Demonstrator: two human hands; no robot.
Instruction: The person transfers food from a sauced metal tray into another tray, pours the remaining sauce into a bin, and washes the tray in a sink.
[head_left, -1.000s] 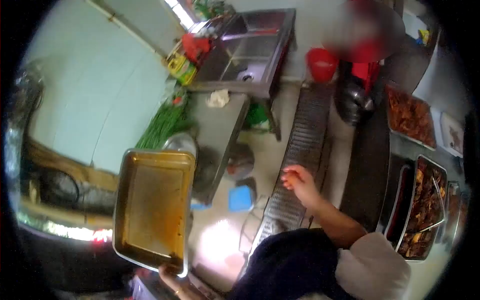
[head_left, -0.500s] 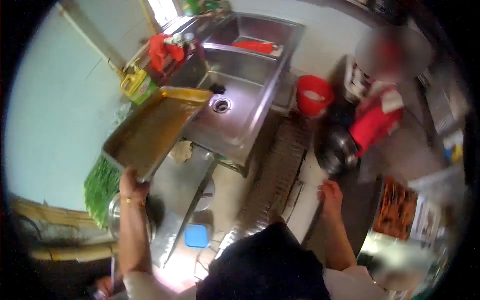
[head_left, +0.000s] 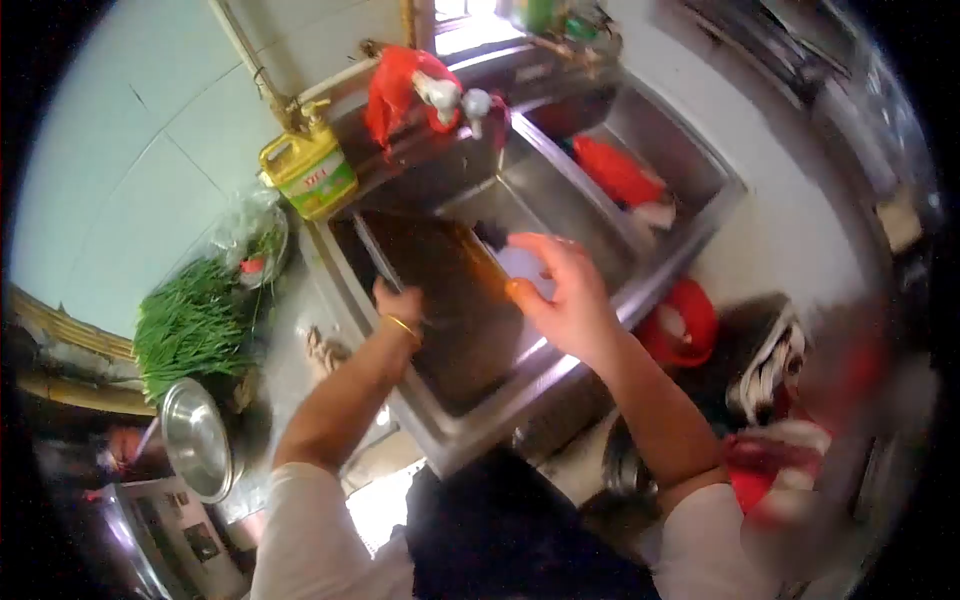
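Note:
A rectangular metal tray (head_left: 440, 275) with a brown, oily inside is tilted in the left basin of the steel sink (head_left: 592, 225). My left hand (head_left: 400, 304) is closed around the tray's left edge. My right hand (head_left: 562, 300) is at its right edge, thumb and fingers spread apart, the thumb close to the rim. Whether the right thumb touches the rim I cannot tell. Above the basin is a tap (head_left: 476, 108) with a red cloth (head_left: 392, 92) beside it.
A yellow jug (head_left: 312, 170) stands at the sink's left corner. Green stalks (head_left: 190, 325) and a steel bowl (head_left: 197, 440) lie on the left. Red cloth-like stuff (head_left: 618, 172) is in the far basin. To the right are a red bucket (head_left: 685, 322) and a person in red (head_left: 775, 465).
The tray has moved from above the left counter into the sink basin. My right hand has come from the far right to the tray. My view has shifted closer to the sink.

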